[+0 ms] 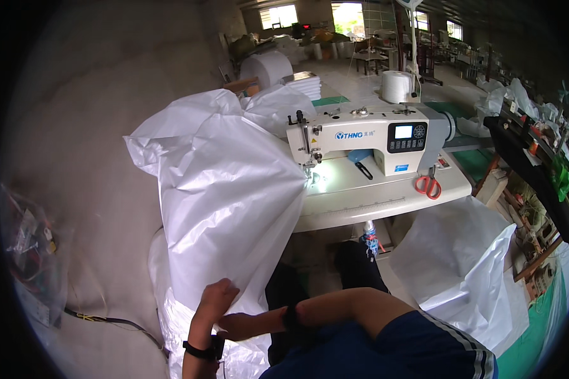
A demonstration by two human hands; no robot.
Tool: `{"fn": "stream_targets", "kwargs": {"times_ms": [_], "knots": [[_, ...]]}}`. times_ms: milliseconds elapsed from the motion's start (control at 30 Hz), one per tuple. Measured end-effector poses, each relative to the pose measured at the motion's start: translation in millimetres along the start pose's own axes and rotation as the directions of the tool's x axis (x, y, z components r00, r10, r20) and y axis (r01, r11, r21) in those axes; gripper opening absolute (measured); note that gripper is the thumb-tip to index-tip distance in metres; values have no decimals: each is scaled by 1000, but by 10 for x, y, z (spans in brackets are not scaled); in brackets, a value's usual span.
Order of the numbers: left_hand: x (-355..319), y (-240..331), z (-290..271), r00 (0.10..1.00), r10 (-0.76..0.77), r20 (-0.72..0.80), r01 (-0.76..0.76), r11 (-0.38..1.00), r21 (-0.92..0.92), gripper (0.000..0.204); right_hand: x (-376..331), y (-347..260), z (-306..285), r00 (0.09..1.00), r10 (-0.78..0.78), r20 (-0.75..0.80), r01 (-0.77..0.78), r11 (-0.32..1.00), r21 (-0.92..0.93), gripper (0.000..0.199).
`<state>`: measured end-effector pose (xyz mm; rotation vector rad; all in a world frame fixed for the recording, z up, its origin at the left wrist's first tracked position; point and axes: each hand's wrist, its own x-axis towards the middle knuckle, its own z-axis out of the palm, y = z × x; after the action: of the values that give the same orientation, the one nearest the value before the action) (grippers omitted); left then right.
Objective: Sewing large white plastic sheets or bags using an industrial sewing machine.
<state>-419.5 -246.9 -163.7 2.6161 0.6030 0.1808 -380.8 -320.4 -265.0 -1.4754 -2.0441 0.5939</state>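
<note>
Both hands, left (218, 295) and right (237, 325), grip crinkly white plastic sheet (224, 189).

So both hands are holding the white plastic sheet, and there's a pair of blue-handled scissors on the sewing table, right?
Not quite: in the head view the scissors have red handles, not blue. They do lie on the sewing table, and the left hand and right hand do hold the white plastic sheet.

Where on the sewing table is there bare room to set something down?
Bare patch: table front strip between the needle area and the orange scissors. Crowded: left side, buried under the white plastic sheet that left hand and right hand hold.
</note>
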Motion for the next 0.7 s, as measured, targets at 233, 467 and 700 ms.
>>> {"fn": "stream_targets", "kwargs": {"times_ms": [233, 467, 700], "knots": [[-115, 206, -319, 897, 211, -389, -88, 947, 310, 14, -50, 101, -104, 865, 207, -458, -36, 934, 355, 41], [36, 219, -477, 933, 272, -236, -99, 823, 559, 4, 1277, 300, 174, 981, -155, -114, 155, 988, -5, 27], [56, -473, -107, 884, 340, -320, -255, 926, 280, 21, -342, 115, -164, 927, 91, 364, -29, 984, -174, 19]]}}
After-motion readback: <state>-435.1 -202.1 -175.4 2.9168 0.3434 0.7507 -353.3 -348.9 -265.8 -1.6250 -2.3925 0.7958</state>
